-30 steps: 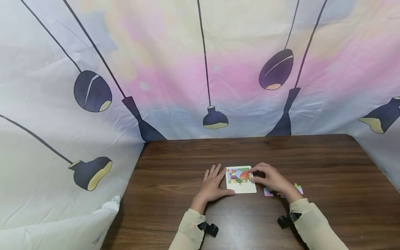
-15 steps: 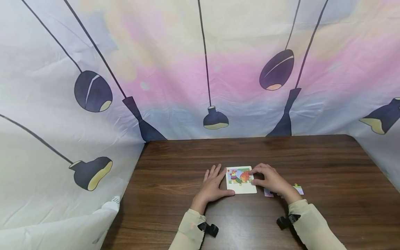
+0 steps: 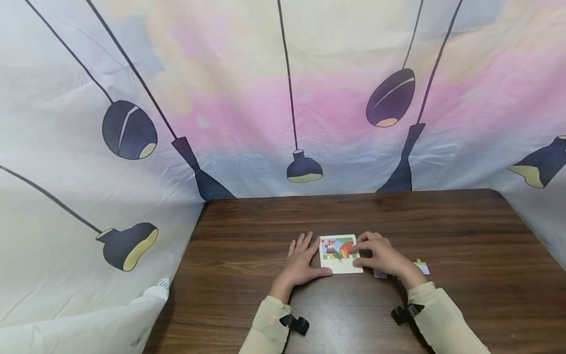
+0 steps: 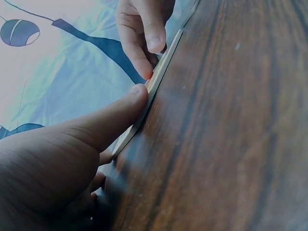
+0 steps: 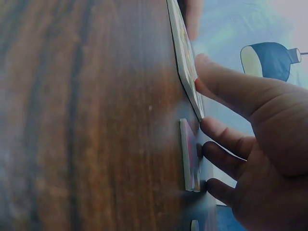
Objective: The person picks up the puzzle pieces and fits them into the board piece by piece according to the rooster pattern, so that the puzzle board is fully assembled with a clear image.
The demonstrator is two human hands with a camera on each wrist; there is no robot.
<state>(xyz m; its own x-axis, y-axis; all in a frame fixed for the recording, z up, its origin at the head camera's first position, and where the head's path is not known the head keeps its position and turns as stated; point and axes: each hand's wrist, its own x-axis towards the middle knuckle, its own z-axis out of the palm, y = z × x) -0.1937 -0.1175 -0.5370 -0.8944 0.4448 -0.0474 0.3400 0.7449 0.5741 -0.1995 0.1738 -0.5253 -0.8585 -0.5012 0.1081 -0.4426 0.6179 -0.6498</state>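
A small white-framed jigsaw puzzle board lies flat on the table, its upper part filled with a rooster picture and its lower strip bare. My left hand rests against the board's left side with fingers spread, the thumb on the near-left corner. At the right side, my right hand touches the board with index finger and thumb, over the orange tail of the rooster. Its other fingers reach down by the board's edge. I see no loose piece pinched between those fingertips.
Loose jigsaw pieces lie right of the board: a green-and-lilac one and a purple one, partly under the right hand. A brown wood-grain table reaches back to a cloth printed with lamps.
My right hand has shifted slightly to the left and nearer, its thumb now over the board's right edge. My left hand and the board stay in place.
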